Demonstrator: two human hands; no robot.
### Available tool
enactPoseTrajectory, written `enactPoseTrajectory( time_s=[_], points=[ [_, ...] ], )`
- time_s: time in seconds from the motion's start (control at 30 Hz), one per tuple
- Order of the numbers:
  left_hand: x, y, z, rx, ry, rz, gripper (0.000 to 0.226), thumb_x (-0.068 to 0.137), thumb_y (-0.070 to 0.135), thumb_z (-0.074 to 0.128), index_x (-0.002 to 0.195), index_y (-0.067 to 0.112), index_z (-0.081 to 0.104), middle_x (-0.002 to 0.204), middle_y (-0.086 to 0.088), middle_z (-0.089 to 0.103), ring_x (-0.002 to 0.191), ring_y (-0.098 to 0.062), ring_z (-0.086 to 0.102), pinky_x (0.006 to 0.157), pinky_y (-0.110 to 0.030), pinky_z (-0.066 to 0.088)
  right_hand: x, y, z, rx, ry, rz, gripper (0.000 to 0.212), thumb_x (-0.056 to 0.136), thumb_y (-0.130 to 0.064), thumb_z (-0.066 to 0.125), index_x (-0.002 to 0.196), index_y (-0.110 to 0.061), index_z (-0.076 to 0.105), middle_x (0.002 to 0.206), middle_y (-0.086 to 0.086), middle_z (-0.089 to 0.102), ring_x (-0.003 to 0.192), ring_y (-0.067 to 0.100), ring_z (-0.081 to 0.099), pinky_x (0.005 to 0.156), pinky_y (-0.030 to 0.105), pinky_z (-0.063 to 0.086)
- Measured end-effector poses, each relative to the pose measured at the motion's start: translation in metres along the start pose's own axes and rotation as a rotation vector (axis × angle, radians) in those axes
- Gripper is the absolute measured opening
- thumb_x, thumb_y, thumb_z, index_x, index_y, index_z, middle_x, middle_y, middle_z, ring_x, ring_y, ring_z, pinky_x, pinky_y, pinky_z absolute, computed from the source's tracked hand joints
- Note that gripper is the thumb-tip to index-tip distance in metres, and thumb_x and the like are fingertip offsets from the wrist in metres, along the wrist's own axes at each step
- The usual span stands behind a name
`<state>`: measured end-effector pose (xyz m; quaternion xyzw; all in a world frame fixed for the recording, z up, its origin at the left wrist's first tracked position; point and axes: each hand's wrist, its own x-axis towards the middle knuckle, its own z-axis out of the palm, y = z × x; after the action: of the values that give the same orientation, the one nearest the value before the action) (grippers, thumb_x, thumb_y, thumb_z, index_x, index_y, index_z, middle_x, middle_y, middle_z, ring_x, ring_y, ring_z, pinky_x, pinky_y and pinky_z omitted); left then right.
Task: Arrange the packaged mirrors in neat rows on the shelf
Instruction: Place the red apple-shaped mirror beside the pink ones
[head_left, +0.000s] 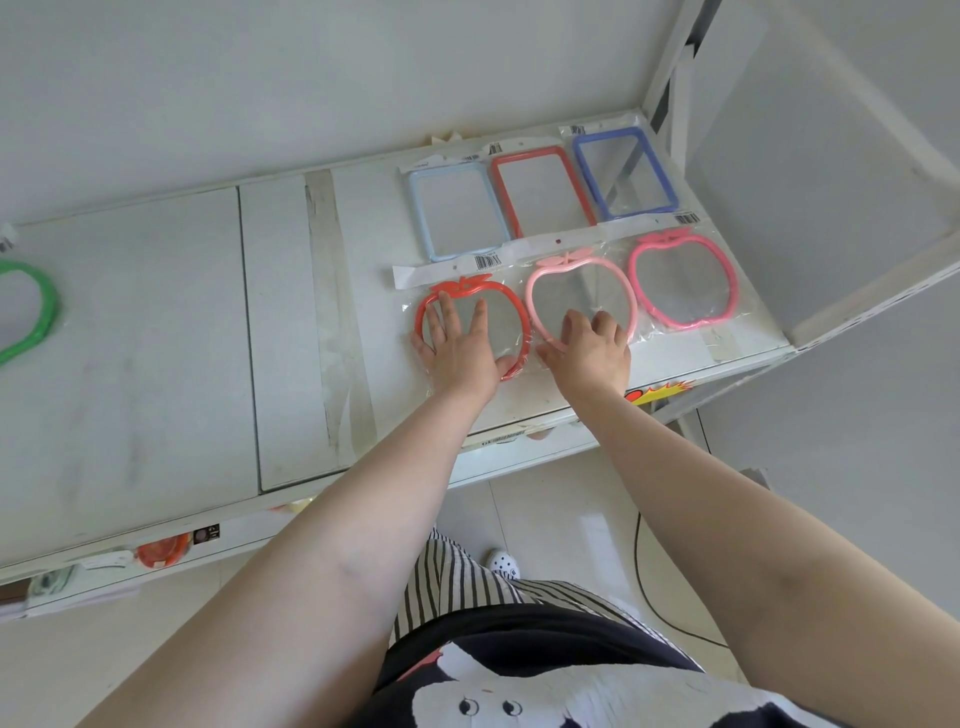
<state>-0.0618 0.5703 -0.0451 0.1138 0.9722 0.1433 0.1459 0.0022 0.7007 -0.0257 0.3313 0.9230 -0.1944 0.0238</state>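
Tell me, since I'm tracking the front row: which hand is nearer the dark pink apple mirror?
Right. The right hand rests on the neighbouring pale pink apple mirror; the left hand lies farther away from the dark pink apple mirror, on the red one.

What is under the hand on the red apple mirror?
The left hand lies flat on the red apple mirror in its clear bag, on the white shelf. The glass beneath the palm is covered.
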Motion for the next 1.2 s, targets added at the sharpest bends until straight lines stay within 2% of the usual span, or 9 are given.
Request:
enactPoseTrajectory(
  time_s=[0.13, 0.27, 0.37, 0.5, 0.57, 0.7, 0.9, 1.1, 1.2],
  points=[
    [-0.004, 0.000, -0.004, -0.007, 0.078, 0.027, 0.082, 0.082, 0.050, 0.063, 0.149, 0.027, 0.021, 0.160, -0.018, 0.002, 0.149, -0.034, 0.001, 0.117, -0.054, 0.000, -0.003, -0.001, -0.001, 0.050, 0.069, -0.005, 0.049, 0.085, -0.046, 0.062, 0.124, -0.018, 0.053, 0.136, 0.010, 0.044, 0.127, 0.031, 0.038, 0.104, 0.041, 0.032],
    [-0.011, -0.006, -0.015, -0.014, 0.138, 0.047, 0.072, 0.082, 0.043, 0.065, 0.144, 0.021, 0.035, 0.152, -0.015, 0.028, 0.143, -0.032, 0.021, 0.118, -0.048, 0.017, -0.010, -0.006, -0.002, 0.097, 0.103, -0.057, 0.048, 0.088, -0.038, 0.060, 0.132, -0.020, 0.052, 0.135, 0.008, 0.047, 0.125, 0.030, 0.041, 0.103, 0.040, 0.033],
    [-0.021, -0.017, -0.025, -0.021, 0.162, 0.068, 0.061, 0.085, 0.036, 0.061, 0.139, 0.018, 0.041, 0.144, -0.010, 0.041, 0.134, -0.030, 0.036, 0.110, -0.041, 0.030, -0.016, -0.014, -0.003, 0.099, 0.089, -0.107, 0.044, 0.089, -0.033, 0.058, 0.130, -0.019, 0.053, 0.133, 0.008, 0.050, 0.121, 0.031, 0.043, 0.100, 0.039, 0.036],
    [-0.039, -0.041, -0.041, -0.025, 0.195, 0.054, 0.043, 0.086, 0.026, 0.058, 0.127, 0.014, 0.050, 0.127, -0.009, 0.054, 0.118, -0.031, 0.049, 0.096, -0.039, 0.039, -0.029, -0.035, -0.001, 0.111, 0.065, -0.163, 0.040, 0.087, -0.026, 0.059, 0.125, -0.016, 0.056, 0.127, 0.010, 0.054, 0.117, 0.032, 0.047, 0.097, 0.041, 0.041],
    [-0.049, -0.059, -0.047, -0.031, 0.202, 0.030, 0.043, 0.086, 0.023, 0.057, 0.128, 0.016, 0.051, 0.122, -0.009, 0.057, 0.116, -0.030, 0.051, 0.094, -0.038, 0.040, -0.038, -0.047, 0.004, 0.127, 0.035, -0.212, 0.042, 0.086, -0.024, 0.060, 0.127, -0.018, 0.055, 0.129, 0.008, 0.054, 0.119, 0.030, 0.046, 0.098, 0.041, 0.041],
    [-0.072, -0.104, -0.056, -0.041, 0.211, -0.025, 0.048, 0.087, 0.017, 0.054, 0.134, 0.017, 0.048, 0.127, -0.007, 0.056, 0.118, -0.029, 0.051, 0.097, -0.036, 0.040, -0.063, -0.078, 0.020, 0.186, -0.055, -0.356, 0.040, 0.086, -0.019, 0.058, 0.126, -0.016, 0.057, 0.129, 0.007, 0.055, 0.121, 0.028, 0.047, 0.092, 0.037, 0.043],
    [-0.118, -0.187, -0.072, -0.087, 0.288, -0.130, 0.044, 0.088, 0.015, 0.054, 0.132, 0.017, 0.050, 0.125, -0.006, 0.059, 0.116, -0.029, 0.053, 0.094, -0.037, 0.043, -0.117, -0.133, 0.053, 0.173, -0.143, -0.583, 0.038, 0.087, -0.018, 0.060, 0.125, -0.017, 0.058, 0.123, 0.003, 0.059, 0.119, 0.024, 0.051, 0.090, 0.035, 0.048],
    [-0.207, -0.298, -0.079, -0.102, 0.328, -0.237, 0.049, 0.087, 0.017, 0.054, 0.136, 0.017, 0.048, 0.124, -0.006, 0.060, 0.114, -0.029, 0.053, 0.093, -0.038, 0.044, -0.203, -0.193, 0.104, 0.145, -0.198, -0.715, 0.036, 0.088, -0.021, 0.059, 0.124, -0.017, 0.059, 0.121, 0.003, 0.060, 0.117, 0.024, 0.051, 0.087, 0.033, 0.046],
    [-0.263, -0.363, -0.083, -0.097, 0.340, -0.286, 0.048, 0.084, 0.018, 0.055, 0.132, 0.018, 0.053, 0.122, -0.006, 0.063, 0.113, -0.029, 0.056, 0.093, -0.037, 0.045, -0.264, -0.220, 0.132, 0.174, -0.214, -0.723, 0.035, 0.087, -0.022, 0.059, 0.122, -0.018, 0.059, 0.118, 0.003, 0.060, 0.117, 0.024, 0.050, 0.085, 0.036, 0.047]
  ],
)
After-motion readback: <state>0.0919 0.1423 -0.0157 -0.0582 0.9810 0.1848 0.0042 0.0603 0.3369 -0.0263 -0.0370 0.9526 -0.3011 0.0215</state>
